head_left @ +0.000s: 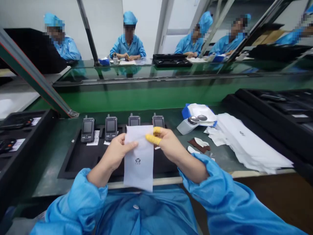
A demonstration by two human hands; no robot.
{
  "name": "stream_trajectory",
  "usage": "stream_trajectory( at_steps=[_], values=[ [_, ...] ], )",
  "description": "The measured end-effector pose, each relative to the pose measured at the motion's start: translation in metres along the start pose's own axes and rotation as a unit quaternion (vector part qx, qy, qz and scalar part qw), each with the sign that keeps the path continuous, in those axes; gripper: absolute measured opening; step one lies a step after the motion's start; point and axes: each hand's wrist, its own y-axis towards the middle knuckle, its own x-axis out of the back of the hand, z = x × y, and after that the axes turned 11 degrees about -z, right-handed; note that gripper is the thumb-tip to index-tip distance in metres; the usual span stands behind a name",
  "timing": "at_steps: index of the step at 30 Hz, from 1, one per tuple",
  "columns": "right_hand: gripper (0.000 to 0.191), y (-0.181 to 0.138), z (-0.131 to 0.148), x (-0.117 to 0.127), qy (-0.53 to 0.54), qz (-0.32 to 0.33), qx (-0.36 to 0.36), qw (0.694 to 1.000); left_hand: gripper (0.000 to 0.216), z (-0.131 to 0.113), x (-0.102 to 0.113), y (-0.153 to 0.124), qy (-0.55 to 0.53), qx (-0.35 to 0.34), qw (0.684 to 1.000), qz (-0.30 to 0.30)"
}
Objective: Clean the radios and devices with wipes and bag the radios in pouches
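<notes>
A white bag (138, 169) with a small dark recycling mark hangs upright between my hands over the front of a black foam tray (75, 161). My left hand (117, 150) pinches its left edge near the top, thumb across the face. On the opposite edge, my right hand (168, 142), with yellow finger cots on the thumb and a finger, grips near the upper corner. Behind the bag, several handheld radios with screens stand in a row, among them one radio (87, 129) at the left and another radio (111, 127) beside it. The bag partly hides the others.
To the right lie a stack of white bags (254, 140), a blue box (187, 112) of white wipes, a dispenser bottle (187, 125) and a brown cloth piece (201, 147). Black trays (276, 107) flank both sides. Several co-workers in blue sit across the line.
</notes>
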Motion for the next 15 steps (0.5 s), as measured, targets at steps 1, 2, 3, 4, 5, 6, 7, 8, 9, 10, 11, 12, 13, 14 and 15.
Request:
stream_trajectory(
  at_steps=[1, 2, 3, 4, 5, 6, 7, 8, 9, 10, 11, 12, 13, 14, 15],
  values=[
    [0.046, -0.003, -0.003, 0.0, 0.001, -0.018, 0.012, 1.0, 0.051, 0.001, 0.002, 0.001, 0.004, -0.003, 1.0, -0.001],
    [0.045, -0.004, -0.005, 0.001, -0.001, -0.027, 0.019, 0.999, 0.054, 0.003, 0.003, 0.002, 0.004, 0.002, 1.0, 0.006],
    [0.045, -0.005, -0.008, 0.002, -0.008, -0.03, 0.022, 0.999, 0.057, 0.005, 0.004, 0.003, 0.003, 0.014, 1.0, 0.014],
    [0.045, -0.004, -0.011, 0.004, -0.019, -0.029, 0.02, 0.999, 0.059, 0.007, 0.004, 0.004, 0.005, 0.03, 0.999, 0.018],
    [0.044, 0.0, -0.012, 0.006, -0.037, -0.026, 0.018, 0.999, 0.059, 0.01, 0.005, 0.006, 0.012, 0.041, 0.999, 0.011],
    [0.043, 0.005, -0.012, 0.009, -0.068, -0.025, 0.022, 0.997, 0.058, 0.013, 0.005, 0.008, 0.021, 0.042, 0.999, -0.007],
    [0.042, 0.013, -0.008, 0.013, -0.114, -0.03, 0.039, 0.992, 0.056, 0.016, 0.005, 0.01, 0.03, 0.032, 0.999, -0.03],
    [0.04, 0.023, -0.003, 0.016, -0.176, -0.048, 0.072, 0.98, 0.053, 0.018, 0.004, 0.012, 0.036, 0.016, 0.998, -0.054],
    [0.038, 0.035, 0.005, 0.02, -0.254, -0.075, 0.113, 0.958, 0.051, 0.021, 0.004, 0.014, 0.039, 0.0, 0.997, -0.073],
    [0.035, 0.049, 0.015, 0.024, -0.336, -0.116, 0.163, 0.92, 0.049, 0.022, 0.004, 0.015, 0.042, -0.013, 0.995, -0.086],
    [0.034, 0.064, 0.025, 0.028, -0.421, -0.156, 0.199, 0.871, 0.047, 0.022, 0.004, 0.017, 0.044, -0.023, 0.994, -0.094],
    [0.032, 0.08, 0.034, 0.032, -0.497, -0.18, 0.191, 0.827, 0.045, 0.022, 0.003, 0.018, 0.048, -0.029, 0.994, -0.097],
    [0.031, 0.094, 0.042, 0.035, -0.519, -0.19, 0.172, 0.815, 0.044, 0.022, 0.003, 0.018, 0.052, -0.035, 0.993, -0.098],
    [0.029, 0.107, 0.048, 0.037, -0.536, -0.196, 0.149, 0.808, 0.044, 0.02, 0.003, 0.018, 0.055, -0.042, 0.993, -0.098],
    [0.026, 0.118, 0.051, 0.038, -0.54, -0.191, 0.121, 0.811, 0.045, 0.019, 0.002, 0.017, 0.056, -0.05, 0.993, -0.096]
  ],
)
